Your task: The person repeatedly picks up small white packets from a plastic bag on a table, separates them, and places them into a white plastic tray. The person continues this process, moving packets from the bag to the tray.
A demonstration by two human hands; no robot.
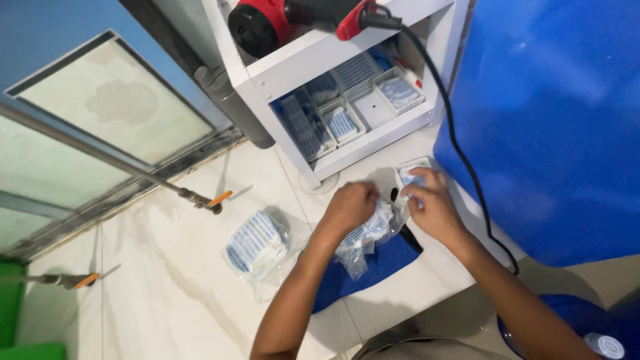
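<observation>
While both hands work over the pale tiled floor (167,280), the left hand (351,207) has its fingers curled shut on the top of a clear, crinkled plastic bag (363,243). Through the film show small blue-and-white packets, too bunched to count. The right hand (433,208) pinches the bag's other edge between thumb and fingers, just beside a small white mesh basket (413,170) on the floor. The bag lies between the two hands, partly on a dark blue cloth (373,270) spread flat beneath them.

A second plastic bag (257,247), soft and rounded and also stuffed with blue-and-white packets, lies on the floor to the left, apart from the hands. The tiles are glossy, marbled cream with thin grout lines.

Above stands a white shelf unit (280,70) with square edges. Its lower compartment holds several white plastic mesh baskets (347,110), at least four, some with blue packets inside. On its upper board rests a red and black power tool (280,20), whose black cord (460,153) trails down to the floor by the right arm. A large smooth blue barrel (553,120) fills the right side. At left, two metal rods with orange tips (207,199) lean near a frosted glass door (100,113).
</observation>
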